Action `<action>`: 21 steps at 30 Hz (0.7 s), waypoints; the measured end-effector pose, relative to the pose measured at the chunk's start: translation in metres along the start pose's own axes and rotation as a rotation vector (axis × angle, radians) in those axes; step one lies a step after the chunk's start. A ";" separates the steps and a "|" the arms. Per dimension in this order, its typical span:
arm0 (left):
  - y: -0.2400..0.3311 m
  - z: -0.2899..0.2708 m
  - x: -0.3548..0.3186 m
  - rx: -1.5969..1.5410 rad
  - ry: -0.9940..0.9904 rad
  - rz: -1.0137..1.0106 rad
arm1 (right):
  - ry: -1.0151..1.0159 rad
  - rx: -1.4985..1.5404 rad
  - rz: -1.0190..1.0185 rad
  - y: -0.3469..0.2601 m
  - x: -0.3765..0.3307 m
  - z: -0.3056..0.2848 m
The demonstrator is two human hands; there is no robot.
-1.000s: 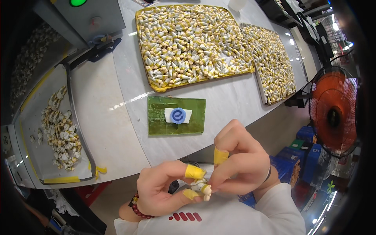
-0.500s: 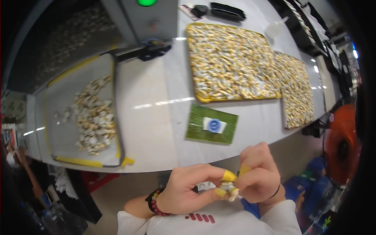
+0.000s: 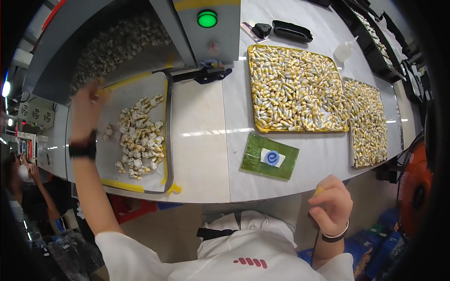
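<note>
My left hand point(image 3: 89, 110) reaches over the far left part of a shallow tray point(image 3: 171, 140) with yellow-taped edges. Motion blurs its fingers, so whether it holds anything is unclear. Near it in the tray lies a loose pile of small white-and-yellow pieces point(image 3: 140, 136), with a few set apart to the left. My right hand point(image 3: 333, 206) hovers off the table's front edge, fingers loosely curled and thumb apart from the index finger. Nothing shows in it, and a yellow cover is on one fingertip. The green slab point(image 3: 290, 164) with a blue-marked white label is the thing nearest to it.
Two trays of small pointed white-and-gold pieces point(image 3: 297, 89) point(image 3: 369, 122) stand at the right. Behind the left tray is a grey machine point(image 3: 211, 42) with a green light and many whitish pieces inside. An orange fan point(image 3: 415, 187) stands right; another person point(image 3: 35, 187) is far left.
My hands have come apart from a small white-and-yellow piece held between them. The left has swung out over the left tray; the right has shifted slightly right. The view has tilted up.
</note>
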State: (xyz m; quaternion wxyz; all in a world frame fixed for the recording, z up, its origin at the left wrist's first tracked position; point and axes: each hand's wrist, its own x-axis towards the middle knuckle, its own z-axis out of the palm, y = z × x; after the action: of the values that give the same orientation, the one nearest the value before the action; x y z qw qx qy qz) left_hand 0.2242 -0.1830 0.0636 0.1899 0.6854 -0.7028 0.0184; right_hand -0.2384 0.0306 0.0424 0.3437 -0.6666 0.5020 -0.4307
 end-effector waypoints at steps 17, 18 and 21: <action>-0.210 0.085 0.122 0.375 0.097 0.025 | 0.000 -0.719 0.040 0.038 0.056 -0.088; -0.223 0.073 0.123 0.360 0.239 0.015 | -0.014 -0.721 0.022 0.045 0.069 -0.089; -0.222 0.028 0.098 -0.161 0.279 0.121 | -0.055 -0.772 -0.090 0.062 0.100 -0.080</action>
State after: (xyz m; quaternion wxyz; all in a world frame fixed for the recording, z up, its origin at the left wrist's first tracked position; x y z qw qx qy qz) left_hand 0.4339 -0.2982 0.0138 0.3384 0.6153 -0.7087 0.0682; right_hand -0.3224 -0.0839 0.0412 0.0615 -0.7795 0.5881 -0.2068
